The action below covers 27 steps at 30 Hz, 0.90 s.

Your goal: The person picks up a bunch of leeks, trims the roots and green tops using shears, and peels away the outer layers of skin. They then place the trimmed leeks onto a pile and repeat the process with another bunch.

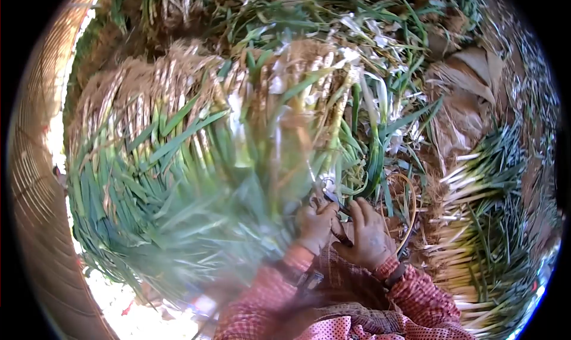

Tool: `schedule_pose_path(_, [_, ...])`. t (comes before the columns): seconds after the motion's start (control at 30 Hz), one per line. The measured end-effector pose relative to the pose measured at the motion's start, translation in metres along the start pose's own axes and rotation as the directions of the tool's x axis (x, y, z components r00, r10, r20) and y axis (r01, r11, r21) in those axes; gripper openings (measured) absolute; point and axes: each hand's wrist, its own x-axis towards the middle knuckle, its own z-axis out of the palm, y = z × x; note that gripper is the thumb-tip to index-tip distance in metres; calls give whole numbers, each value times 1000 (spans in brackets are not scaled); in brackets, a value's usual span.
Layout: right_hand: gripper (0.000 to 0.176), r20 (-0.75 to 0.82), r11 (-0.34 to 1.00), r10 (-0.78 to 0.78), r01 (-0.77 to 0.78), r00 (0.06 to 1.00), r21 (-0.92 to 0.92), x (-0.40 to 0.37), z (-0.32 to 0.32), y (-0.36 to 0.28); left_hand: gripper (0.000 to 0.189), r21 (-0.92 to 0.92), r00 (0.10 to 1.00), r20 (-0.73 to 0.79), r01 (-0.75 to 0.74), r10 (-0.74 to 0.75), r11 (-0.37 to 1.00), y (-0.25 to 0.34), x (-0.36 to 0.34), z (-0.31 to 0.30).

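Left fingers [324, 214]: curled closed, gripping a small tool in front of the body.
Right fingers [358, 212]: parted, thumb held out to the side, just beside the tool; whether they touch it I cannot tell.
Tool [329, 194]: between the two sets of fingers, its shiny metal end pointing up and away; too small and blurred to say whether it is a blade or a nozzle.
Good handling: a firm left grip seems wise, with the right fingertips clear of the metal end; working near the root end of one stalk, with loose leaves held aside, should give a cleaner view.
Hoop [413, 212]: a thin tan loop, perhaps hose, just right of the right fingers; best kept from snagging.
Stalks [160, 120]: a broad row ahead and to the left, shaggy roots away from the body, leaves towards it; those nearest the left sleeve [262, 298] are smeared by blur.
Pile [461, 233]: pale, cleaner-looking stems to the right, roots inward, dark leaves outward.
Sheet [464, 81]: brown and crumpled, beyond the pile.
Cloth [357, 322]: patterned, across the lap.
Writing: no brand, label or lettering is readable.
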Motion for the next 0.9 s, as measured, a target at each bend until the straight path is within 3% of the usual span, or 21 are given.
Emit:
schedule_pose_path(0.07, [98, 228, 983, 30, -70, 973, 170, 19, 16, 5, 11, 79, 999, -39, 23, -20, 997, 10, -5, 3])
schedule_pose_path(0.13, [98, 431, 951, 53, -178, 901, 254, 41, 19, 8, 18, 83, 981, 188, -60, 43, 995, 19, 5, -27])
schedule_pose_path(0.2, [97, 323, 852, 113, -258, 940, 455, 48, 25, 16, 26, 80, 924, 380, -61, 26, 995, 22, 42, -70])
schedule_pose_path(0.23, [101, 333, 791, 200, -353, 921, 500, 53, 21, 18, 36, 329, 970, 242, -120, 39, 937, 45, 57, -82])
schedule_pose_path(0.27, [100, 183, 900, 145, -207, 972, 384, 56, 18, 13, 45, 423, 982, 137, -178, 132, 888, 66, 64, -79])
schedule_pose_path(0.3, [99, 197, 913, 153, -215, 968, 347, 60, 21, 15, 53, 524, 975, 30, -204, 221, 827, 87, 71, -75])
schedule_pose_path(0.37, [98, 211, 895, 253, -311, 944, 319, 79, 23, 13, 61, 729, 864, -30, -325, 503, 602, 92, 94, -62])
schedule_pose_path(0.4, [98, 212, 857, 344, -398, 915, 327, 96, 21, 5, 61, 898, 774, 43, -307, 632, 315, 76, 115, -56])
schedule_pose_path(0.43, [98, 214, 810, 431, -481, 877, 336, 105, 21, 1, 60, 937, 738, 124, -306, 663, 166, 66, 133, -51])
schedule_pose_path(0.47, [99, 189, 841, 404, -445, 895, 307, 104, 23, 3, 58, 956, 697, 203, -293, 688, 15, 56, 150, -45])
schedule_pose_path(0.5, [99, 168, 869, 375, -408, 912, 278, 99, 25, 5, 56, 935, 714, 248, -353, 654, 31, 49, 164, -41])
schedule_pose_path(0.53, [100, 148, 894, 345, -372, 927, 249, 92, 28, 6, 51, 943, 796, 246, -329, 553, 56, 59, 168, -38])
schedule_pose_path(0.57, [101, 254, 905, 355, -398, 900, 147, 80, 30, 10, 46, 951, 865, 239, -300, 442, 73, 69, 172, -35])
schedule_pose_path(0.6, [102, 273, 924, 334, -370, 902, 93, 66, 27, 8, 30, 914, 902, 120, -263, 416, 308, 76, 186, -43])
schedule_pose_path(0.63, [103, 242, 931, 317, -350, 917, 107, 49, 29, 14, 22, 849, 849, 134, -365, 512, 383, 89, 193, -54])
schedule_pose_path(0.7, [103, 219, 953, 250, -280, 943, 118, 31, 31, 26, 32, 768, 848, -32, -318, 530, 556, 137, 244, -79])
schedule_pose_path(0.77, [100, 230, 974, 162, -193, 960, 122, 20, 36, 29, 46, 255, 874, -160, -412, 458, 875, 241, 203, -85])
schedule_pose_path(0.8, [95, 194, 975, 100, -134, 976, 175, 23, 38, 23, 26, -372, 758, 81, -579, 647, 725, 255, 280, -124])
schedule_pose_path(0.87, [91, 28, 965, -20, 12, 999, 260, 36, 49, 19, 52, -363, 865, -288, -495, 410, 790, 284, 206, -100])
schedule_pose_path(0.9, [92, -37, 944, -69, 77, 997, 320, 48, 55, 19, 50, -175, 874, -271, -458, 404, 872, 251, 218, -107])
